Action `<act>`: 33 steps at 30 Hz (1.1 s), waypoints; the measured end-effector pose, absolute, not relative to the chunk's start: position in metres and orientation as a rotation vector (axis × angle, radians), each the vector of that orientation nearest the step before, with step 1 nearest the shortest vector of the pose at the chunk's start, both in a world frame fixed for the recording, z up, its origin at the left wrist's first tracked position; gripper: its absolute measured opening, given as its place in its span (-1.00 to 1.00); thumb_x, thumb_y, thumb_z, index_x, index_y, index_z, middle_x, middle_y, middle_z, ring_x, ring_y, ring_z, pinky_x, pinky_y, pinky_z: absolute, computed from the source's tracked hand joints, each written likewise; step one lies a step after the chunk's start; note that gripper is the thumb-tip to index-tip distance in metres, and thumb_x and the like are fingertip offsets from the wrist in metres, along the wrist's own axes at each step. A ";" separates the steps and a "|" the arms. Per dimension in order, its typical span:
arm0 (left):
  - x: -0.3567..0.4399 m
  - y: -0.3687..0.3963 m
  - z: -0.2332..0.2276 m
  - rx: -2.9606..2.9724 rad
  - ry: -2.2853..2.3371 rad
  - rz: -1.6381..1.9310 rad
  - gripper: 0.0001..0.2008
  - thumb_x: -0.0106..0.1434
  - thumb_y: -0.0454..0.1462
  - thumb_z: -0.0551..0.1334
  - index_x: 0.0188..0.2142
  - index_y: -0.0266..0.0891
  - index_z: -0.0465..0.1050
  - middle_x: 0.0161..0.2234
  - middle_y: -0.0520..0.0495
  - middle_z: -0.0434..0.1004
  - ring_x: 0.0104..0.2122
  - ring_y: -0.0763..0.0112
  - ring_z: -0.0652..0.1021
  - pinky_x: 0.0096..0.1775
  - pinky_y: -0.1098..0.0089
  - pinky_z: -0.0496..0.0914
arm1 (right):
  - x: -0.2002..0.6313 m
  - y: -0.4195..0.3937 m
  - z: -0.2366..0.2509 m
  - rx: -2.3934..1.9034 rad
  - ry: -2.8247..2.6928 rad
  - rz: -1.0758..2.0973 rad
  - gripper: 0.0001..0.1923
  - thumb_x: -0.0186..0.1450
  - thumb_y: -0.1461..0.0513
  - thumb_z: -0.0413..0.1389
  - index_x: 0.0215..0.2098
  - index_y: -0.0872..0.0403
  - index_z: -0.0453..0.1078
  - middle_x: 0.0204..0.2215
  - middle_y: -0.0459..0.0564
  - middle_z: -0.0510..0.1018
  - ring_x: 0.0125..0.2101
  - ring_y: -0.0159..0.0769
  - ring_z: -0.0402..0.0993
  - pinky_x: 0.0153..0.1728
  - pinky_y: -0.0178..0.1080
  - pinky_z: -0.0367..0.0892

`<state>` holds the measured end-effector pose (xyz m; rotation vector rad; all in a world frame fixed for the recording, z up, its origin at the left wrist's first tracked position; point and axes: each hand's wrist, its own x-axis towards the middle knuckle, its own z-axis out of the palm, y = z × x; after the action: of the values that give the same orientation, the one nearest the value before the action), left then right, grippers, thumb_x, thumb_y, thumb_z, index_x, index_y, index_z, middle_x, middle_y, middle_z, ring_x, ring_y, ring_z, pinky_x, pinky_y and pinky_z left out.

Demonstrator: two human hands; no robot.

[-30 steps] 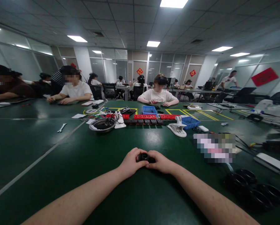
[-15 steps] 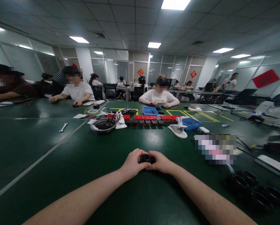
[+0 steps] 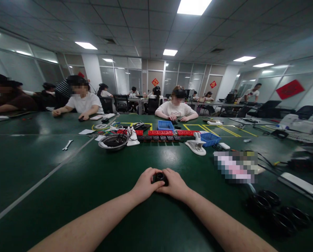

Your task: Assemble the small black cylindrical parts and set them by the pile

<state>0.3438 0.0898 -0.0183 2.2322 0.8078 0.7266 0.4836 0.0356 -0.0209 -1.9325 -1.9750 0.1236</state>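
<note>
Black round part (image 3: 160, 176) pinched between my left hand (image 3: 146, 183) and right hand (image 3: 175, 183), both closed on it, low over green table (image 3: 75, 182). Black rings (image 3: 274, 210) near right forearm; metal bowl (image 3: 113, 141), white clip (image 3: 196, 145) well ahead.

Open-plan office workroom: glass partitions (image 3: 125, 78), long green worktables (image 3: 67, 175).

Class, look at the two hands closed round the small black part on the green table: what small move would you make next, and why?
Probably a short twist of one hand against the other. The left hand and right hand both grip the small black round part from opposite sides, fingertips meeting over it, with it low over the green table.
</note>
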 end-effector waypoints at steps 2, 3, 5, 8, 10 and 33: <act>0.343 0.091 -0.017 2.245 0.762 0.691 -0.74 0.00 -0.22 0.21 -0.26 -0.17 0.37 -0.45 0.06 0.23 -0.48 0.45 0.30 -0.43 0.46 0.20 | 0.493 0.035 -0.020 -1.761 -2.018 0.251 -0.55 -0.06 0.02 0.15 -0.28 0.10 0.30 -0.37 -0.01 0.37 -0.36 -0.27 0.27 -0.39 -0.29 0.14; 0.342 0.092 -0.016 2.248 0.748 0.678 -0.73 0.00 -0.22 0.21 -0.25 -0.16 0.37 -0.45 0.06 0.23 -0.47 0.45 0.30 -0.43 0.46 0.20 | 0.497 0.035 -0.020 -1.690 -2.038 0.322 -0.57 -0.05 0.05 0.17 -0.27 0.09 0.31 -0.37 -0.03 0.37 -0.36 -0.29 0.27 -0.38 -0.30 0.14; 0.341 0.093 -0.016 2.254 0.732 0.657 -0.72 0.00 -0.21 0.22 -0.24 -0.15 0.37 -0.45 0.06 0.23 -0.47 0.45 0.30 -0.43 0.47 0.19 | 0.505 0.037 -0.021 -1.596 -2.059 0.448 -0.66 -0.01 0.11 0.16 -0.29 0.09 0.33 -0.41 -0.07 0.37 -0.39 -0.33 0.27 -0.39 -0.32 0.14; 0.341 0.095 -0.016 2.267 0.722 0.637 -0.71 0.01 -0.20 0.21 -0.22 -0.14 0.36 -0.44 0.06 0.23 -0.47 0.46 0.30 -0.44 0.48 0.18 | 0.511 0.041 -0.024 -1.538 -2.051 0.541 -0.77 0.03 0.17 0.14 -0.36 0.12 0.35 -0.46 -0.10 0.37 -0.44 -0.37 0.26 -0.42 -0.34 0.14; 0.341 0.096 -0.016 2.280 0.720 0.633 -0.70 0.02 -0.18 0.21 -0.21 -0.14 0.36 -0.45 0.06 0.22 -0.47 0.46 0.30 -0.43 0.48 0.18 | 0.511 0.043 -0.025 -1.524 -2.036 0.559 -0.78 0.03 0.17 0.14 -0.38 0.13 0.35 -0.47 -0.10 0.36 -0.44 -0.38 0.26 -0.43 -0.35 0.14; 0.335 0.092 -0.010 2.318 0.596 0.613 -0.70 0.05 -0.22 0.18 -0.16 -0.13 0.33 -0.31 -0.01 0.29 -0.31 0.38 0.35 -0.26 0.39 0.26 | 0.511 0.041 -0.022 -1.509 -2.017 0.665 -0.80 0.00 0.21 0.17 -0.40 0.14 0.36 -0.47 -0.11 0.37 -0.45 -0.38 0.27 -0.44 -0.35 0.16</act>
<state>0.3351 0.0921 -0.0096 2.3183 0.5955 0.6132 0.5114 0.0410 -0.0216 -1.5092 -2.0165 0.6653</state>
